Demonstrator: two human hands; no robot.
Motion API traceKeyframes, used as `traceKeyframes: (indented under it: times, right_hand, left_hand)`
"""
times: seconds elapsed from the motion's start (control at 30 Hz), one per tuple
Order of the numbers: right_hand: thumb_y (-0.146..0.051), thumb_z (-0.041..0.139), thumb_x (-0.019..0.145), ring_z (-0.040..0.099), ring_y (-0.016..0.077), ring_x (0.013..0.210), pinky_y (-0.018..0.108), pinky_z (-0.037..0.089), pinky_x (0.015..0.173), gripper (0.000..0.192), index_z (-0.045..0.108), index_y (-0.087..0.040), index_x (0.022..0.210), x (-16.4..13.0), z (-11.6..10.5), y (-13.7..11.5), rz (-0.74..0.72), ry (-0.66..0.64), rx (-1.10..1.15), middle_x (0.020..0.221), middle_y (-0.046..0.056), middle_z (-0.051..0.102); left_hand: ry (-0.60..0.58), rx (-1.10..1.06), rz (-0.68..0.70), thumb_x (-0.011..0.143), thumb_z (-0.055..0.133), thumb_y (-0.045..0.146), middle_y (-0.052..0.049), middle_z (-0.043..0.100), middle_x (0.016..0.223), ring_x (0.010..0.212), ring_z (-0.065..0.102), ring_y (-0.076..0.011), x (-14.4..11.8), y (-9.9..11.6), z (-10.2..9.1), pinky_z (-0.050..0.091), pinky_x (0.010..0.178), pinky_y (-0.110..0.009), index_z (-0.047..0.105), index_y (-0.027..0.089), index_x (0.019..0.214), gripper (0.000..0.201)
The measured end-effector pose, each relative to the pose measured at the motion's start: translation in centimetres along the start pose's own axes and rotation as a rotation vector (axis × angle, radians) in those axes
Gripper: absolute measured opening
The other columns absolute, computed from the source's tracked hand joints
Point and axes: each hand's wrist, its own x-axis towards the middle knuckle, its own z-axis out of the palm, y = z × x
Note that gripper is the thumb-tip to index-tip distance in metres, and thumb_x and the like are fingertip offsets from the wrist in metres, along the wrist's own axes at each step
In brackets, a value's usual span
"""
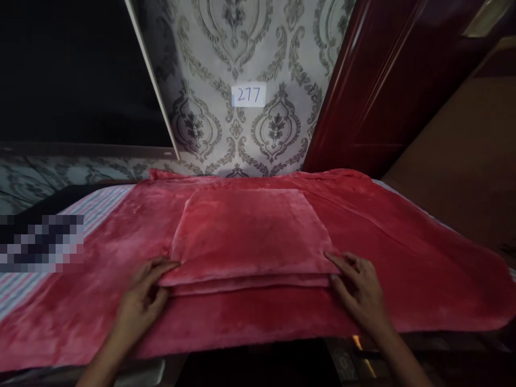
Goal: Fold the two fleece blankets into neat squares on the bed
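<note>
A folded piece of red plush cloth (258,231), roughly square with layered front edges, lies on a larger red plush blanket (387,274). My left hand (147,293) pinches its front left corner, with the thumb below and the fingers on top. At the front right corner, my right hand (358,282) grips the layers in the same way. Both fold edges at the front sit slightly apart, one below the other. The ends of some fingers are partly hidden by the cloth.
Striped fabric (102,207) shows beneath the blanket on the left. Behind stands a patterned wall (237,43) with a paper label (249,94) reading 277. A dark screen (80,75) is at upper left, a dark red wooden panel (374,70) at upper right.
</note>
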Motion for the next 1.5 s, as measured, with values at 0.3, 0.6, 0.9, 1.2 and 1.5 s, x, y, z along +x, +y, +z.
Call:
traceKeyframes:
  times: [0.3,0.6,0.9,1.2,1.5]
  right_hand:
    - [-0.054,0.046,0.095,0.023,0.0323,0.149,0.055,0.021,0.120,0.063,0.039,-0.030,0.153,9.8,1.0,-7.7,-0.187,-0.210,-0.082,0.164,0.005,0.026]
    - [-0.053,0.047,0.096,0.018,0.0324,0.151,0.059,0.016,0.119,0.062,0.038,-0.032,0.153,7.9,5.7,-5.5,-0.114,-0.533,-0.267,0.164,0.006,0.024]
    - [-0.049,0.040,0.100,0.027,0.0318,0.148,0.055,0.018,0.119,0.061,0.034,-0.025,0.155,18.8,6.0,-9.8,-0.019,-0.386,-0.269,0.161,0.010,0.032]
    - [-0.049,0.034,0.101,0.021,0.0318,0.150,0.055,0.025,0.116,0.060,0.038,-0.018,0.153,17.5,11.3,-3.9,0.170,-0.412,-0.358,0.161,0.012,0.032]
    - [-0.050,0.032,0.101,0.026,0.0311,0.148,0.053,0.029,0.115,0.058,0.040,-0.023,0.152,17.4,12.4,-3.4,0.151,-0.381,-0.414,0.159,0.009,0.036]
  left_hand:
    - [-0.155,0.187,0.189,0.093,0.047,0.043,-0.006,0.039,0.158,0.147,0.032,-0.0322,7.5,7.0,2.2,0.025,0.120,-0.058,0.046,0.030,0.147,0.056]
    - [-0.310,0.369,0.164,0.091,0.050,0.045,-0.009,0.030,0.161,0.149,0.024,-0.0382,5.4,4.7,7.8,0.024,0.115,-0.068,0.042,0.033,0.150,0.060]
    - [-0.303,0.404,0.165,0.089,0.051,0.041,-0.006,0.032,0.161,0.148,0.027,-0.0379,6.0,4.7,7.6,0.027,0.114,-0.068,0.042,0.036,0.149,0.061]
    - [-0.404,0.290,0.097,0.090,0.054,0.047,-0.006,0.031,0.160,0.149,0.025,-0.0370,5.8,6.0,5.8,0.027,0.115,-0.067,0.041,0.034,0.150,0.062]
    - [-0.217,0.165,-0.403,0.093,0.046,0.019,-0.015,0.074,0.111,0.112,0.066,-0.0261,19.2,1.3,1.3,0.048,0.098,-0.035,0.075,0.013,0.097,0.030]
